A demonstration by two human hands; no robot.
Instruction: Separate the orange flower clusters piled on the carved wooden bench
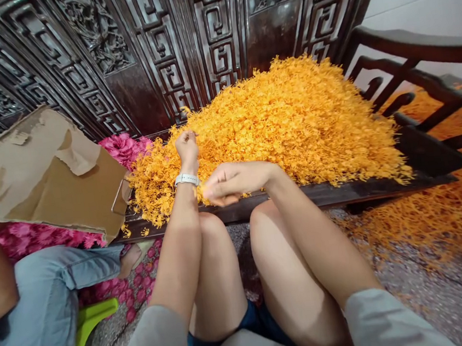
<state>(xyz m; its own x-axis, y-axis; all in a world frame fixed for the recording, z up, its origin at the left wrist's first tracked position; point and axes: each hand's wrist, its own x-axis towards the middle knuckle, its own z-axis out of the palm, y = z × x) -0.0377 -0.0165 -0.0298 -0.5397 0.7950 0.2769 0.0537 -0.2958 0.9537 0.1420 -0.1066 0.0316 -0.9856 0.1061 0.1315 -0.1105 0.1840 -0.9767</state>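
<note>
A person in grey sleeves and blue shorts sits with both arms stretched toward a low, dark wooden table (423,155), which carries a large heap of orange-yellow artificial flower pieces (304,121). The heap rises highest toward the right, against the carved wooden panel (139,45) behind, and thins out toward the left, where a few pieces lie loose near the front edge. The left hand (187,146), with a pale watch (187,179) on its wrist, is just in front of the heap's left part; its fingers are curled in narrowly, and whether a piece is pinched between them cannot be told. The right hand (238,182) is nearer the person, beside the left wrist and above the table's front edge, turned with its fingers toward the left; they are drawn close together but blurred, so their grip cannot be told either. To the left, a torn piece of cardboard (37,177) leans at a tilt, with pink artificial flowers (123,149) showing behind it and more below its lower edge. A co-worker's leg in light blue jeans (42,308) is at the left, above a bright green plastic stool (87,337), and small pink pieces (134,293) are scattered on the speckled floor (417,296) nearby. On the right, a curved wooden armrest (415,43) stands at the table's end, and a spread of thin orange strands (418,225) covers the floor beside it.
</note>
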